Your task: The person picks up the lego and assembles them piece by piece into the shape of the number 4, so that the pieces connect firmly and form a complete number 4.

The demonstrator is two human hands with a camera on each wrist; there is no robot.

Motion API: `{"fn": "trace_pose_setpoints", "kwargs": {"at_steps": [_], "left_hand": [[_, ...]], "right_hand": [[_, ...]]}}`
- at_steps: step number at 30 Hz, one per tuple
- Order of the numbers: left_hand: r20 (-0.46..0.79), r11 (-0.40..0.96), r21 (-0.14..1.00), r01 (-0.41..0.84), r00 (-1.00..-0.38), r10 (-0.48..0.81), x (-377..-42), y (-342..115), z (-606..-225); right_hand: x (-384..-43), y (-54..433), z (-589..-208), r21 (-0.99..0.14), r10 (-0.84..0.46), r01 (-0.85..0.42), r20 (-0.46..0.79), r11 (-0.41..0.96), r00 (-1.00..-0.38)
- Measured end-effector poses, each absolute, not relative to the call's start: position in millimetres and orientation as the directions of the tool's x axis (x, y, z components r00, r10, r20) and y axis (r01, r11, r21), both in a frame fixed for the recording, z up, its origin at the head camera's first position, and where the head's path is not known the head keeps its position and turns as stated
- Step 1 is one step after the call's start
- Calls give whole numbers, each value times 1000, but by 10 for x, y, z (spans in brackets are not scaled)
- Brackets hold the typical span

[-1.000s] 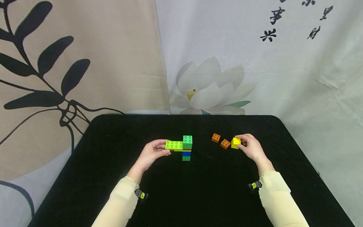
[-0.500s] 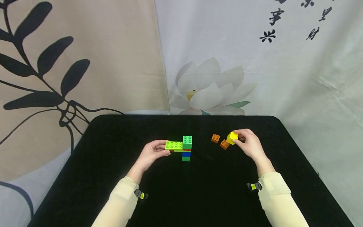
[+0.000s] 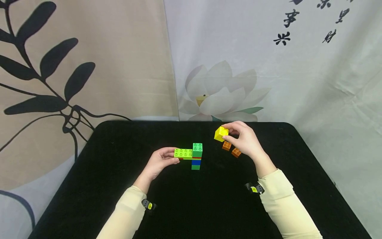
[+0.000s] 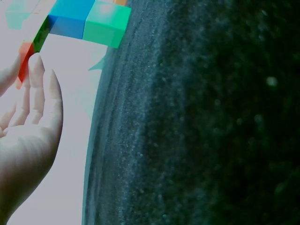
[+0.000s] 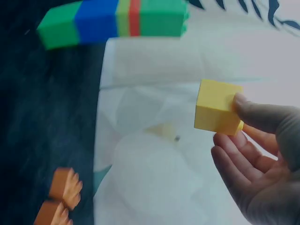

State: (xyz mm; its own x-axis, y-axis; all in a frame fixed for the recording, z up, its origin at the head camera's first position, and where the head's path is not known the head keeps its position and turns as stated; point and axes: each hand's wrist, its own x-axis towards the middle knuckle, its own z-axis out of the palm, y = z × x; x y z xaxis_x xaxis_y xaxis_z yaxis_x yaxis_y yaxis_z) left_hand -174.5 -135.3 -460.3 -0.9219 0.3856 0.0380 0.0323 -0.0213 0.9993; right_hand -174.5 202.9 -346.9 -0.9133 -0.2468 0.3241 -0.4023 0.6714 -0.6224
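My left hand (image 3: 158,162) pinches the left end of a lime-green toy building brick (image 3: 183,153), thumb in front and fingers behind. That long brick belongs to a stack whose column has a green brick (image 3: 197,149) on top, a blue brick (image 3: 196,162) lower down and another green brick (image 4: 107,22) at the bottom. Thin red layers also show in the stack. My right hand (image 3: 243,136) pinches a yellow brick (image 5: 218,107) between thumb and fingers, raised over the table behind and right of the stack.
Two orange bricks, one left (image 3: 226,145) and one right (image 3: 236,152), lie below the right hand on the black table (image 3: 191,205). A curtain (image 3: 125,59) with leaf and lotus prints hangs behind the table's far edge.
My right hand has lifted the yellow brick and carried it leftward and away from me, past the orange bricks. My left hand and the stack have stayed in place.
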Motion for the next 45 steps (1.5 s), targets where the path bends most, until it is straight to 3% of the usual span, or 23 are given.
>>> {"fn": "trace_pose_setpoints", "kwargs": {"at_steps": [12,18,31,45], "left_hand": [[42,-16,999,38,-923,382,-1760,-1373,-4617],[30,-13,1000,27,-925,380,-1769,-1363,-4612],[33,-10,999,32,-925,378,-1773,-1351,-4610],[25,5,1000,29,-933,359,-1767,-1344,-4597]], "right_hand": [[-1755,1460,-3186,-608,-398,-564,400,559,-826],[-1770,1216,-3189,-578,-492,-613,374,539,-786],[-1852,838,-3352,-476,-595,-604,191,639,-781],[-1871,726,-3423,-433,-578,-574,138,695,-804]]}}
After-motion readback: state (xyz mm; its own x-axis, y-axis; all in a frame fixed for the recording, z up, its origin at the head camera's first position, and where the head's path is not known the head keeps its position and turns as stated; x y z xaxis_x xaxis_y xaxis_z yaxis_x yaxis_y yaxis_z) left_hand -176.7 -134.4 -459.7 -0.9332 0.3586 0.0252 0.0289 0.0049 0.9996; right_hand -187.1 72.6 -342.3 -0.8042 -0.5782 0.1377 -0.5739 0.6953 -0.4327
